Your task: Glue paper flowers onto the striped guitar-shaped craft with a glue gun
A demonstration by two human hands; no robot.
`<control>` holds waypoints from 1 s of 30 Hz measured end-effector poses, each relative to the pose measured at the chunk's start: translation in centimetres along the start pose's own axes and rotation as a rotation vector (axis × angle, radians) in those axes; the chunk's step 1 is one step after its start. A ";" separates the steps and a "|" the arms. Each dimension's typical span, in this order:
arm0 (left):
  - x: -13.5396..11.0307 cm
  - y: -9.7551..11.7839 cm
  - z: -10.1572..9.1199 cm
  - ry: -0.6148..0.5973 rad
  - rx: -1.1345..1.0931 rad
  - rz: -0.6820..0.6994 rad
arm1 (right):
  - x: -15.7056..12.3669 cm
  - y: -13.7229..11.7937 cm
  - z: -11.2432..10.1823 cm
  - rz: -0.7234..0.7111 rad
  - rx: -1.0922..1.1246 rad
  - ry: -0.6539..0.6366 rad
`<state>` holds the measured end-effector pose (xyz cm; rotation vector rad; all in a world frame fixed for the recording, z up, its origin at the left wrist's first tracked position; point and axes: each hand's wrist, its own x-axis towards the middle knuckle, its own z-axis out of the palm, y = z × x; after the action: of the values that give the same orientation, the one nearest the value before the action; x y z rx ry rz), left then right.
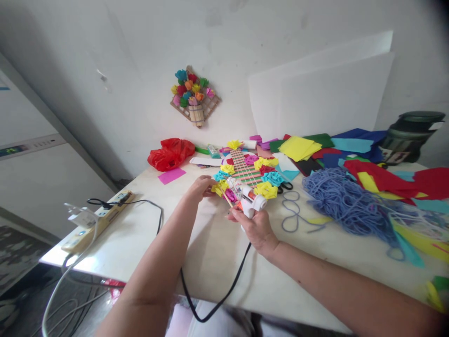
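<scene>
Clasping glue gun (251, 207), right grip (257, 228); touching yellow flower (220, 188), left grip (204, 186), pinching unclear; showing lattice (240, 162) edged with paper flowers (272, 178), middle bare.

Bare L hand (205, 186) and R hand (257, 229); L forearm (157, 260) and R forearm (326, 276) likewise bare, R w/ one small spot. Btm. ctr., I see whitish clothing (212, 320) over lap; details blurred.

White appliance (28, 182): lit green digits on its panel, too blurred to read.
Glue gun (259, 203): small markings on the body, illegible.
Dark jar (403, 138): label low on its side, wording illegible.
</scene>
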<state>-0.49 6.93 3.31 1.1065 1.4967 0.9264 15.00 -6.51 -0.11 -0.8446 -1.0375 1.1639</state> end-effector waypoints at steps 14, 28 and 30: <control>-0.8 0.5 0.3 -0.026 -0.016 0.013 | -0.7 -0.7 -0.2 -0.020 -0.010 -0.012; 0.9 -0.6 -0.2 -0.024 -0.086 -0.092 | -1.8 -2.1 -0.2 -0.025 -0.013 -0.025; 0.6 -0.5 -0.4 -0.009 -0.125 -0.103 | -1.9 -2.3 -0.2 -0.025 -0.011 -0.024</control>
<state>-1.03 7.39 2.74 0.9342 1.4541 0.9294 15.81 -8.81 1.62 -0.8257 -1.0724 1.1509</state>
